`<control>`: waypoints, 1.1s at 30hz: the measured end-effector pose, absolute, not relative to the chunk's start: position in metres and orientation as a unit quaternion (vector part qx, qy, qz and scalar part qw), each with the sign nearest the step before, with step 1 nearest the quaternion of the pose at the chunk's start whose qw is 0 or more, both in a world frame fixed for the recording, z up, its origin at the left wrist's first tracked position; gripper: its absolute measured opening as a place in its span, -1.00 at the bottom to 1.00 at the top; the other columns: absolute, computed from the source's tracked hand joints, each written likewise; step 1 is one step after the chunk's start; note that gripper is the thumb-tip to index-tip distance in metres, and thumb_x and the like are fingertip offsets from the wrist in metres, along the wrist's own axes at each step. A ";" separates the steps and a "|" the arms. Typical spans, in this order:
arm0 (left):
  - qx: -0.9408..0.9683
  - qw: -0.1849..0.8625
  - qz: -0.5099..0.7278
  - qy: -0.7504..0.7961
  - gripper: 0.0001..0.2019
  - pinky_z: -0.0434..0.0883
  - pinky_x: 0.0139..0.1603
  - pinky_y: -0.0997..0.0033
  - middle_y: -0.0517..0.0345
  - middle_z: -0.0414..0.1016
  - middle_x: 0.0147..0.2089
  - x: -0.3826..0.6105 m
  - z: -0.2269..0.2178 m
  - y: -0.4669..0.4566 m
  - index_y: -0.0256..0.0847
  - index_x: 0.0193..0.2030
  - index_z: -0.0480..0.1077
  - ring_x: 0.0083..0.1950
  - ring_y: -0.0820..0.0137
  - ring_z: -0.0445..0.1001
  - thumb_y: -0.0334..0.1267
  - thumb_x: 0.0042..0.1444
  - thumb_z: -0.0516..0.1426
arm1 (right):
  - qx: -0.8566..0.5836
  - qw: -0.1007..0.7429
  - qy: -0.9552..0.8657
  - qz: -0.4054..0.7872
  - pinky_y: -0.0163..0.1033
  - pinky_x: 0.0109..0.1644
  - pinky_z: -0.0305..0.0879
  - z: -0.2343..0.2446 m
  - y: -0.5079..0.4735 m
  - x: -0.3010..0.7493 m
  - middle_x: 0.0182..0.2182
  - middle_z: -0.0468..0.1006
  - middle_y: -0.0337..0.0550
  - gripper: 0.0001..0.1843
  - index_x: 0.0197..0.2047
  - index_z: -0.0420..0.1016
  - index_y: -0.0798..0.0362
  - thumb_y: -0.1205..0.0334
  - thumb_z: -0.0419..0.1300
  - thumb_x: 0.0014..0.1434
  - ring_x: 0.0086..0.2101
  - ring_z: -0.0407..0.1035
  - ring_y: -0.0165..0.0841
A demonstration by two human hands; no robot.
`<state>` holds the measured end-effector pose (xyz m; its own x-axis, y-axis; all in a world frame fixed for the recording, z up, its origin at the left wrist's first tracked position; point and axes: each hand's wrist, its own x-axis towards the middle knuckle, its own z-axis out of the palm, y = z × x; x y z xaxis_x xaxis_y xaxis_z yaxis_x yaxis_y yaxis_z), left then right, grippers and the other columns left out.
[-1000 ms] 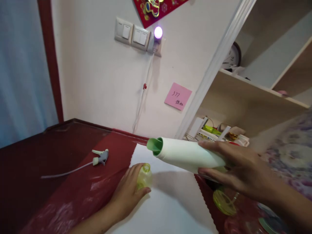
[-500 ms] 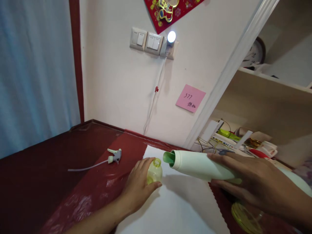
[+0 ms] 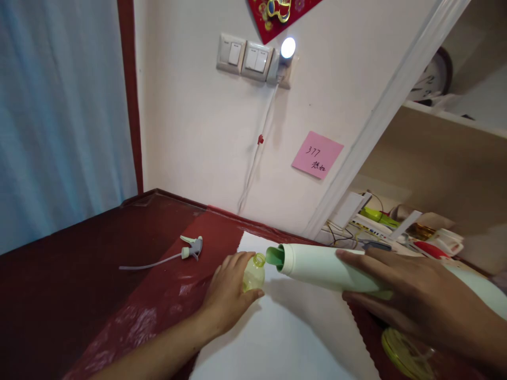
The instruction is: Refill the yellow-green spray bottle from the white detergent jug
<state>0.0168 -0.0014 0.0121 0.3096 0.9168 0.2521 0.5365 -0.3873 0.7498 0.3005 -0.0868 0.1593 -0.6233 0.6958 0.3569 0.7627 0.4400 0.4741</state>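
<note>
My left hand [image 3: 228,293] is wrapped round a small yellow-green bottle [image 3: 254,273] that stands on a white sheet [image 3: 289,327], its open neck up. My right hand [image 3: 407,295] grips a large white bottle [image 3: 320,265] tipped almost flat, its green spout [image 3: 274,256] right beside the small bottle's neck. I cannot tell whether spout and neck touch. A spray trigger head with a long dip tube [image 3: 186,253] lies on the red table [image 3: 79,274] to the left, apart from both hands.
A yellow-green glass object [image 3: 404,356] sits under my right wrist. Shelves at the right hold a clutter of cables and small items [image 3: 396,229] and a clock [image 3: 431,79]. The wall behind carries switches, a lit plug light [image 3: 288,48] and a pink note [image 3: 317,154].
The white bottle has come down and forward, so its green spout now sits beside the small bottle's neck. My left hand keeps its hold on the small bottle. The view has shifted left.
</note>
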 end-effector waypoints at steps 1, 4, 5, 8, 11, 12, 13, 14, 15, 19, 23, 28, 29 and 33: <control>0.761 0.277 0.339 0.479 -0.39 0.25 0.31 0.02 0.03 0.41 0.30 0.017 0.013 -0.002 -0.06 0.28 0.31 0.30 0.07 0.31 -0.25 0.06 0.30 | -0.431 0.051 -0.847 -0.308 -0.11 -0.50 0.49 0.159 -0.087 0.300 -0.27 0.63 -0.09 -0.61 0.20 0.32 -0.08 0.01 0.08 0.36 -0.50 0.54 -0.19; 0.764 0.272 0.330 0.482 -0.39 0.25 0.30 0.00 0.04 0.42 0.30 0.017 0.014 -0.003 -0.06 0.27 0.32 0.30 0.06 0.32 -0.26 0.05 0.31 | -0.428 0.042 -0.846 -0.314 -0.10 -0.51 0.49 0.159 -0.087 0.299 -0.31 0.62 -0.10 -0.61 0.21 0.31 -0.06 0.03 0.04 0.38 -0.50 0.54 -0.18; 0.766 0.270 0.327 0.482 -0.38 0.25 0.31 0.00 0.04 0.42 0.31 0.017 0.014 -0.004 -0.06 0.28 0.31 0.30 0.06 0.32 -0.26 0.06 0.31 | -0.426 0.040 -0.847 -0.317 -0.09 -0.52 0.49 0.159 -0.087 0.298 -0.31 0.62 -0.10 -0.62 0.20 0.31 -0.05 0.03 0.03 0.39 -0.49 0.54 -0.18; 0.772 0.264 0.321 0.481 -0.36 0.25 0.31 0.01 0.04 0.40 0.32 0.017 0.013 -0.004 -0.07 0.30 0.30 0.31 0.07 0.31 -0.24 0.06 0.32 | -0.413 0.042 -0.848 -0.329 -0.10 -0.54 0.48 0.159 -0.087 0.297 -0.35 0.61 -0.10 -0.63 0.18 0.32 -0.03 0.06 -0.01 0.40 -0.50 0.54 -0.17; 0.777 0.257 0.314 0.481 -0.35 0.26 0.31 0.01 0.04 0.40 0.33 0.017 0.013 -0.004 -0.07 0.31 0.29 0.31 0.07 0.31 -0.23 0.06 0.32 | -0.404 0.039 -0.854 -0.326 -0.10 -0.54 0.47 0.159 -0.088 0.296 -0.36 0.59 -0.11 -0.63 0.20 0.31 -0.01 0.09 -0.01 0.40 -0.52 0.51 -0.19; 0.779 0.255 0.311 0.481 -0.35 0.26 0.31 0.00 0.04 0.40 0.33 0.017 0.013 -0.004 -0.07 0.31 0.29 0.31 0.07 0.31 -0.23 0.07 0.32 | -0.404 0.036 -0.854 -0.325 -0.09 -0.54 0.47 0.159 -0.089 0.295 -0.36 0.59 -0.11 -0.63 0.20 0.30 0.00 0.11 -0.01 0.40 -0.52 0.51 -0.18; 0.780 0.252 0.309 0.482 -0.35 0.25 0.32 0.00 0.04 0.40 0.33 0.017 0.013 -0.004 -0.07 0.31 0.30 0.32 0.07 0.31 -0.22 0.07 0.32 | -0.404 0.032 -0.855 -0.325 -0.08 -0.53 0.48 0.159 -0.089 0.295 -0.36 0.59 -0.11 -0.63 0.20 0.30 0.00 0.11 -0.01 0.40 -0.52 0.51 -0.17; 0.782 0.249 0.306 0.483 -0.35 0.25 0.32 -0.01 0.04 0.40 0.33 0.017 0.013 -0.004 -0.07 0.32 0.29 0.32 0.07 0.30 -0.22 0.07 0.32 | -0.402 0.029 -0.855 -0.325 -0.06 -0.53 0.49 0.159 -0.089 0.295 -0.36 0.59 -0.11 -0.64 0.20 0.31 0.00 0.12 -0.02 0.40 -0.52 0.51 -0.17; 0.783 0.247 0.303 0.484 -0.35 0.25 0.32 -0.01 0.03 0.40 0.33 0.017 0.013 -0.004 -0.07 0.32 0.29 0.32 0.07 0.30 -0.21 0.08 0.32 | -0.400 0.026 -0.856 -0.327 -0.05 -0.53 0.49 0.159 -0.090 0.295 -0.36 0.58 -0.11 -0.64 0.20 0.31 0.00 0.12 -0.03 0.41 -0.52 0.51 -0.17; 0.790 0.238 0.288 0.486 -0.36 0.26 0.32 -0.03 0.02 0.39 0.34 0.017 0.014 -0.004 -0.09 0.33 0.28 0.32 0.06 0.31 -0.21 0.10 0.31 | -0.396 0.021 -0.855 -0.335 -0.07 -0.55 0.49 0.159 -0.090 0.294 -0.38 0.56 -0.13 -0.63 0.20 0.30 0.00 0.11 -0.08 0.43 -0.55 0.49 -0.19; 0.797 0.230 0.275 0.486 -0.32 0.26 0.32 -0.05 0.02 0.40 0.34 0.017 0.016 -0.005 -0.10 0.34 0.27 0.33 0.06 0.31 -0.21 0.07 0.34 | -0.388 0.017 -0.852 -0.352 -0.09 -0.59 0.49 0.160 -0.090 0.293 -0.42 0.55 -0.17 -0.62 0.17 0.32 -0.02 0.08 -0.14 0.44 -0.59 0.47 -0.21; 0.800 0.220 0.270 0.488 -0.31 0.27 0.31 -0.06 0.04 0.41 0.33 0.017 0.017 -0.006 -0.10 0.34 0.27 0.32 0.07 0.31 -0.22 0.07 0.35 | -0.380 0.011 -0.848 -0.370 -0.10 -0.61 0.47 0.161 -0.090 0.291 -0.43 0.54 -0.18 -0.63 0.14 0.33 -0.02 0.10 -0.17 0.45 -0.59 0.48 -0.21; 0.801 0.218 0.270 0.487 -0.31 0.27 0.30 -0.06 0.04 0.41 0.33 0.017 0.017 -0.006 -0.10 0.34 0.27 0.32 0.07 0.32 -0.22 0.07 0.35 | -0.381 0.010 -0.846 -0.372 -0.10 -0.62 0.47 0.161 -0.091 0.291 -0.43 0.54 -0.18 -0.63 0.14 0.33 -0.02 0.10 -0.18 0.45 -0.60 0.48 -0.21; 0.804 0.213 0.265 0.489 -0.31 0.29 0.28 -0.05 0.05 0.41 0.32 0.017 0.016 -0.005 -0.08 0.34 0.27 0.31 0.07 0.32 -0.21 0.06 0.36 | -0.376 0.002 -0.848 -0.374 -0.11 -0.65 0.46 0.162 -0.091 0.289 -0.45 0.53 -0.21 -0.63 0.12 0.33 -0.02 0.13 -0.19 0.45 -0.62 0.47 -0.22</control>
<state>0.0175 -0.0051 0.0165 0.3818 0.8981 0.2183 0.6724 -0.4320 0.6011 0.2887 -0.0912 0.1625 -0.7170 0.6367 0.2838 0.6390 0.4376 0.6327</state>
